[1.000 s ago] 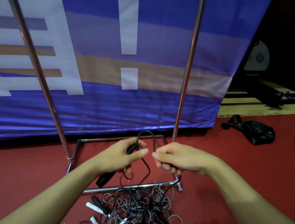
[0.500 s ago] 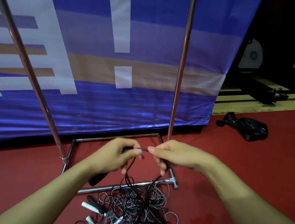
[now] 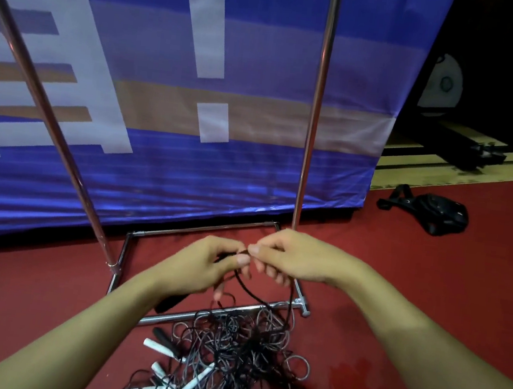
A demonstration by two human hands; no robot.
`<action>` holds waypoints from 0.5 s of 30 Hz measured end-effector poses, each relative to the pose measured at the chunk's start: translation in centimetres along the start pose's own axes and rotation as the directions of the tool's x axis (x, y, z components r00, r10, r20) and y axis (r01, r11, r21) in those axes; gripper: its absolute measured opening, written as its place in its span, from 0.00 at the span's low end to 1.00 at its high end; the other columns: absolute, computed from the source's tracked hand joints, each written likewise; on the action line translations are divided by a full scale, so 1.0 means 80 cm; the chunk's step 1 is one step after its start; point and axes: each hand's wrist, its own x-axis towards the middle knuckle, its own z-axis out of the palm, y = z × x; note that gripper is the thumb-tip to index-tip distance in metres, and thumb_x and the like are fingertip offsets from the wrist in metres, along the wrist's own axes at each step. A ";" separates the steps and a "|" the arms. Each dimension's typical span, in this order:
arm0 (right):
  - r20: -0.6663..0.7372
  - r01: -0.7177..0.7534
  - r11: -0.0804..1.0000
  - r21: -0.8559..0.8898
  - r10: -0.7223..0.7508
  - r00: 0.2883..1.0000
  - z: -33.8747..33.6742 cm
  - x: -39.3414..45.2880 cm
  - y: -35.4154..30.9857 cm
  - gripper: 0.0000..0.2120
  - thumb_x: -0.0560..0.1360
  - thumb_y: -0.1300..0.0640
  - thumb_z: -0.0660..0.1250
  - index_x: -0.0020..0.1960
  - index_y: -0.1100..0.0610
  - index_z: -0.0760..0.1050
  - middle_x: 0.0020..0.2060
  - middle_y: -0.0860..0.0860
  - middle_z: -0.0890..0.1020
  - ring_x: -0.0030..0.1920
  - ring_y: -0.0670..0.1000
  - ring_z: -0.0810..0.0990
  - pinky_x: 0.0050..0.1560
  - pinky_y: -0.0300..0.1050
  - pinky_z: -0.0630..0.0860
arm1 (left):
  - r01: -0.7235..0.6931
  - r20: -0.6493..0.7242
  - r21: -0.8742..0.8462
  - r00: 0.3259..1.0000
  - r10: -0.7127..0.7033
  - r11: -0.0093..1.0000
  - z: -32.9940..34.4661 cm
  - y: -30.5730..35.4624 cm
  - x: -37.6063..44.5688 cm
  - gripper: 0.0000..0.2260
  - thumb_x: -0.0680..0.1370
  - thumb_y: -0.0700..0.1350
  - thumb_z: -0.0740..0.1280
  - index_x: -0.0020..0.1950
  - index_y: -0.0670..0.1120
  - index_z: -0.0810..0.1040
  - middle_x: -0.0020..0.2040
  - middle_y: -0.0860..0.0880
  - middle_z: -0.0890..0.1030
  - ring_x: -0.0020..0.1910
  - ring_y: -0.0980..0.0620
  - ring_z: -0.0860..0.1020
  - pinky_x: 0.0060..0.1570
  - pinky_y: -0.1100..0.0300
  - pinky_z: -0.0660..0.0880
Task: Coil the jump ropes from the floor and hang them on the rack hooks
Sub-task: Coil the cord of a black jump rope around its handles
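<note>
Black cord (image 3: 240,280): left hand (image 3: 199,264) and right hand (image 3: 294,256) both pinch it; draw even loops clear of the tangled jump ropes (image 3: 230,354).

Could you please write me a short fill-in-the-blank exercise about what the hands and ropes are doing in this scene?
1. The left hand and right hand both pinch a thin ____ cord.
2. The tangled rope pile lies on the ____ floor.
3. The banner behind the rack poles is mostly ____.

Missing words: black; red; blue
</note>
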 end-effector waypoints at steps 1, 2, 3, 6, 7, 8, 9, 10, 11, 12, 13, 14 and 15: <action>0.002 -0.035 0.999 -0.010 0.035 0.999 -0.006 -0.002 0.005 0.20 0.84 0.45 0.61 0.39 0.55 0.76 0.31 0.48 0.78 0.30 0.46 0.76 0.35 0.40 0.74 | 0.002 -0.026 0.035 1.000 -0.001 0.999 -0.006 0.000 0.002 0.11 0.85 0.49 0.64 0.47 0.44 0.80 0.38 0.48 0.83 0.25 0.51 0.80 0.28 0.65 0.71; 0.037 -0.087 0.995 -0.049 0.089 0.995 -0.015 -0.007 0.015 0.22 0.84 0.43 0.61 0.37 0.55 0.74 0.29 0.48 0.78 0.29 0.46 0.75 0.34 0.40 0.71 | 0.014 -0.078 0.067 0.997 -0.009 0.998 -0.016 -0.002 0.002 0.12 0.85 0.47 0.63 0.45 0.44 0.79 0.36 0.51 0.82 0.25 0.51 0.80 0.28 0.65 0.70; 0.091 -0.151 0.984 -0.097 0.160 0.983 -0.025 -0.014 0.025 0.23 0.84 0.42 0.61 0.36 0.54 0.73 0.28 0.48 0.78 0.28 0.47 0.74 0.33 0.41 0.68 | 0.033 -0.140 0.100 0.990 -0.019 0.994 -0.030 -0.009 -0.001 0.12 0.85 0.45 0.63 0.44 0.44 0.79 0.35 0.54 0.81 0.25 0.51 0.80 0.28 0.65 0.70; 0.168 -0.315 0.948 -0.032 0.316 0.934 -0.052 -0.040 0.052 0.20 0.83 0.43 0.62 0.37 0.53 0.68 0.27 0.47 0.74 0.31 0.48 0.74 0.32 0.40 0.65 | 0.157 -0.306 0.144 0.946 -0.107 0.977 -0.073 -0.055 -0.016 0.10 0.84 0.45 0.66 0.45 0.52 0.81 0.38 0.51 0.84 0.28 0.49 0.79 0.29 0.62 0.73; 0.155 -0.318 0.947 0.052 0.307 0.939 -0.058 -0.045 0.055 0.19 0.84 0.45 0.62 0.38 0.52 0.67 0.27 0.47 0.72 0.31 0.48 0.74 0.31 0.37 0.65 | 0.194 -0.305 0.147 0.942 -0.142 0.970 -0.081 -0.066 -0.023 0.07 0.83 0.46 0.68 0.48 0.56 0.83 0.42 0.49 0.86 0.32 0.47 0.81 0.34 0.60 0.77; 0.133 -0.291 0.949 0.125 0.274 0.952 -0.060 -0.048 0.053 0.18 0.84 0.45 0.61 0.38 0.52 0.66 0.27 0.47 0.70 0.32 0.48 0.73 0.31 0.36 0.66 | 0.200 -0.279 0.129 0.947 -0.158 0.971 -0.080 -0.070 -0.028 0.05 0.81 0.47 0.71 0.53 0.59 0.82 0.46 0.48 0.87 0.41 0.47 0.84 0.44 0.60 0.80; 0.116 -0.248 0.953 0.171 0.231 0.966 -0.059 -0.047 0.046 0.18 0.84 0.45 0.60 0.39 0.53 0.66 0.28 0.47 0.69 0.32 0.48 0.73 0.32 0.36 0.66 | 0.192 -0.247 0.087 0.955 -0.166 0.978 -0.074 -0.064 -0.029 0.13 0.78 0.48 0.74 0.61 0.59 0.80 0.50 0.48 0.86 0.49 0.48 0.85 0.52 0.65 0.78; 0.104 -0.192 0.964 0.184 0.175 0.979 -0.053 -0.042 0.037 0.18 0.85 0.45 0.59 0.39 0.53 0.67 0.28 0.47 0.68 0.31 0.47 0.72 0.32 0.36 0.66 | 0.164 -0.208 0.027 0.966 -0.155 0.986 -0.062 -0.057 -0.025 0.21 0.75 0.48 0.76 0.66 0.57 0.76 0.54 0.49 0.86 0.55 0.51 0.84 0.55 0.69 0.76; 0.089 -0.125 0.978 0.164 0.112 0.990 -0.042 -0.036 0.025 0.18 0.85 0.46 0.58 0.40 0.54 0.69 0.28 0.47 0.68 0.31 0.47 0.72 0.33 0.37 0.66 | 0.134 -0.154 -0.009 0.979 -0.134 0.991 -0.048 -0.044 -0.020 0.25 0.74 0.48 0.77 0.70 0.55 0.75 0.57 0.50 0.85 0.56 0.55 0.83 0.55 0.71 0.74; 0.070 -0.066 0.990 0.126 0.057 0.996 -0.030 -0.028 0.014 0.18 0.86 0.47 0.58 0.40 0.55 0.70 0.28 0.47 0.69 0.30 0.47 0.72 0.35 0.38 0.68 | 0.102 -0.088 -0.039 0.991 -0.105 0.994 -0.032 -0.031 -0.013 0.26 0.75 0.47 0.77 0.71 0.54 0.74 0.58 0.52 0.84 0.55 0.59 0.83 0.53 0.71 0.74; 0.049 -0.020 0.997 0.079 0.016 0.999 -0.018 -0.020 0.005 0.18 0.86 0.48 0.58 0.40 0.55 0.72 0.28 0.47 0.70 0.30 0.47 0.73 0.36 0.38 0.70 | 0.061 -0.026 -0.056 0.998 -0.062 0.997 -0.016 -0.013 -0.005 0.21 0.78 0.45 0.75 0.70 0.52 0.76 0.57 0.55 0.85 0.50 0.63 0.83 0.49 0.71 0.74; 0.030 0.013 0.999 0.032 -0.014 0.999 -0.009 -0.013 -0.002 0.19 0.86 0.48 0.58 0.40 0.55 0.74 0.28 0.48 0.73 0.30 0.47 0.76 0.38 0.38 0.72 | 0.024 0.018 -0.020 1.000 -0.024 1.000 -0.003 -0.004 0.002 0.13 0.81 0.45 0.71 0.65 0.49 0.79 0.52 0.58 0.85 0.43 0.63 0.83 0.43 0.72 0.74; 0.012 0.027 1.000 -0.002 -0.027 1.000 -0.005 -0.010 -0.006 0.19 0.86 0.47 0.59 0.40 0.55 0.75 0.28 0.48 0.74 0.31 0.47 0.77 0.40 0.39 0.73 | 0.010 0.060 -0.001 0.998 -0.010 1.000 0.004 0.006 0.005 0.05 0.83 0.46 0.67 0.57 0.48 0.81 0.46 0.58 0.85 0.35 0.60 0.81 0.36 0.70 0.74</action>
